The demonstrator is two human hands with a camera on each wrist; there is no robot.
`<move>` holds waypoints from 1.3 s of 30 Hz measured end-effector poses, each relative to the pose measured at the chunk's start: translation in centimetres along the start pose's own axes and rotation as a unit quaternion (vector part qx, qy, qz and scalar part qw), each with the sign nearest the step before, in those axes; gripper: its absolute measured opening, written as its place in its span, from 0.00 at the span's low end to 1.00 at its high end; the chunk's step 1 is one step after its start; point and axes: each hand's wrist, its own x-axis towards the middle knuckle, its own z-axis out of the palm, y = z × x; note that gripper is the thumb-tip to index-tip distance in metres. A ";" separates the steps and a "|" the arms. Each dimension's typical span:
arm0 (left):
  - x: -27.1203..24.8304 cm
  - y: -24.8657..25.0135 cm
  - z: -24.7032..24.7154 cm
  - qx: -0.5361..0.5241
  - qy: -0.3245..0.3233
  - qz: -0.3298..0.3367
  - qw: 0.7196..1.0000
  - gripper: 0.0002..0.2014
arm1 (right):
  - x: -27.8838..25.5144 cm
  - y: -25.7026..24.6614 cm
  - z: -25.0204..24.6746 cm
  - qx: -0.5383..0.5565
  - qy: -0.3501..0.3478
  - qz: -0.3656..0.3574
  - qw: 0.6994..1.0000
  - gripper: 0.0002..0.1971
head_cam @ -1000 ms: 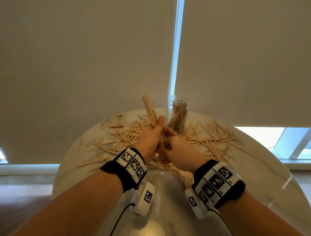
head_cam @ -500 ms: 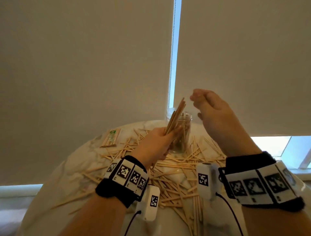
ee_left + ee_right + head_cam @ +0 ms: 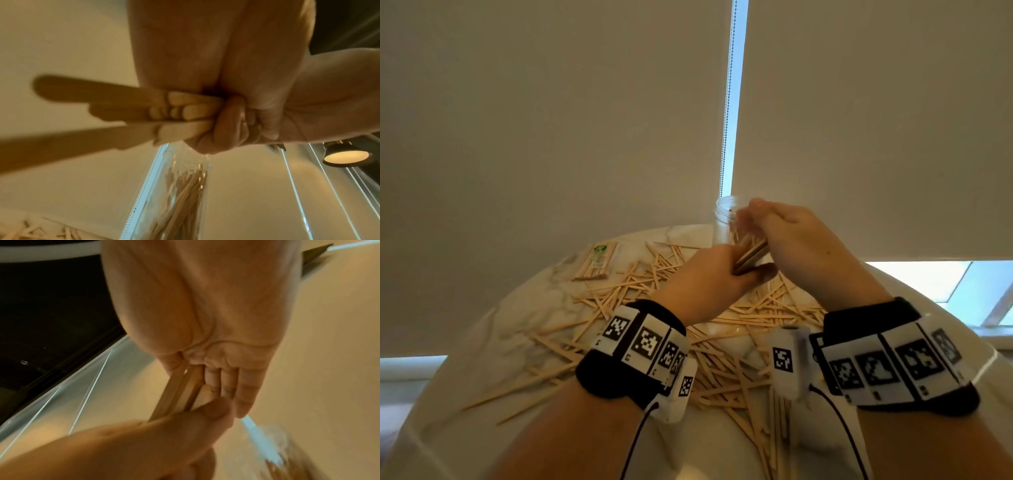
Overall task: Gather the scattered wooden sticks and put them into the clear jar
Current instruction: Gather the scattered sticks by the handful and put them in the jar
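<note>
While left fingers (image 3: pixel 227 118) grip the sticks (image 3: pixel 750 255), right fingers (image 3: pixel 245 386) pinch them.

Counter (image 3: pixel 493 329): bare marble along the left rim and the near edge, so there is passage there.
Middle: loose sticks (image 3: pixel 726 359) lie crisscrossed in a heap.
Far left: packet of sticks (image 3: pixel 597 262), just clear of the heap.
Far edge: clear jar (image 3: pixel 722 219) stands upright, with the blind (image 3: pixel 551 120) behind it. The left of its mouth is open to view. The right is screened by the left hand (image 3: pixel 709 274) and right hand (image 3: pixel 798 240), which meet on a bundle of sticks (image 3: pixel 751 255).
</note>
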 end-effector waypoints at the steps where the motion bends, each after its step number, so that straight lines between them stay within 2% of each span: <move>1: 0.0 0.0 -0.1 -0.018 0.007 0.010 1.000 0.09 | -0.1 0.0 -0.1 0.000 -0.005 0.002 1.000 0.23; 3: -0.1 0.1 -0.2 -0.071 0.011 0.030 0.997 0.11 | -0.2 0.0 0.3 0.042 -0.035 0.010 0.998 0.26; 6: -0.3 0.3 -0.4 -0.209 0.012 0.019 0.978 0.09 | 0.4 -0.2 0.6 0.167 0.020 0.021 0.986 0.31; 8: -0.3 0.0 -1.2 -0.309 0.066 0.001 0.949 0.12 | 0.5 -0.3 0.2 0.230 0.022 0.060 0.971 0.28; 9: -0.2 -0.1 -1.6 -0.374 0.113 -0.002 0.921 0.12 | 0.5 0.1 0.0 0.221 -0.006 0.079 0.972 0.29; 11: 0.1 -0.2 -2.8 -0.512 0.213 -0.001 0.832 0.09 | 0.0 1.1 0.0 0.130 -0.120 0.099 0.979 0.32; 13: 0.6 -0.4 -3.6 -0.595 0.286 0.004 0.751 0.07 | -0.5 1.4 0.7 0.069 -0.233 0.119 0.963 0.36; 14: 0.6 -0.3 -3.7 -0.613 0.304 0.006 0.730 0.07 | -0.5 1.1 1.2 0.090 -0.259 0.127 0.953 0.34; 15: 0.7 -0.3 -3.5 -0.618 0.309 0.001 0.723 0.07 | -0.5 0.8 1.8 0.135 -0.266 0.125 0.946 0.29; 17: 0.6 0.1 -2.8 -0.612 0.294 -0.016 0.734 0.08 | -0.2 0.2 2.9 0.180 -0.227 0.092 0.953 0.18; 20: 0.6 0.3 -1.9 -0.563 0.263 -0.027 0.783 0.10 | 0.0 0.4 3.5 0.105 -0.126 0.054 0.985 0.11; 22: 0.5 0.4 -1.5 -0.534 0.239 -0.020 0.810 0.13 | 0.0 0.6 3.1 0.075 -0.064 0.031 0.995 0.11; 24: 0.2 0.8 -1.1 -0.531 0.216 -0.020 0.819 0.12 | 0.1 0.8 2.8 0.034 -0.018 0.004 0.999 0.13; 28: 0.0 1.6 -0.1 -0.514 0.169 -0.028 0.841 0.08 | 0.5 1.7 2.5 -0.100 -0.002 -0.039 0.994 0.14; 29: 0.0 1.6 -0.1 -0.515 0.170 -0.027 0.840 0.07 | 0.6 1.8 2.2 -0.133 -0.008 -0.034 0.991 0.16; 30: 0.0 1.8 -0.4 -0.527 0.182 -0.033 0.830 0.10 | 0.6 2.0 1.8 -0.150 -0.013 -0.018 0.989 0.19; 32: 0.0 1.3 -1.4 -0.560 0.239 -0.055 0.791 0.24 | 0.5 2.3 0.7 -0.169 -0.020 0.018 0.985 0.20; 33: 0.0 1.0 -2.1 -0.575 0.271 -0.062 0.770 0.26 | 0.5 2.5 0.2 -0.187 -0.025 0.027 0.982 0.20; 35: -0.3 0.7 -3.3 -0.592 0.300 -0.076 0.744 0.22 | 0.3 2.5 -0.2 -0.217 -0.044 0.029 0.975 0.18; 36: -0.4 0.7 -3.4 -0.592 0.286 -0.086 0.749 0.20 | 0.3 2.4 0.0 -0.222 -0.058 0.024 0.973 0.16; 39: 0.0 0.6 -2.4 -0.553 0.223 -0.126 0.793 0.23 | 0.3 2.0 1.4 -0.254 -0.090 0.005 0.963 0.12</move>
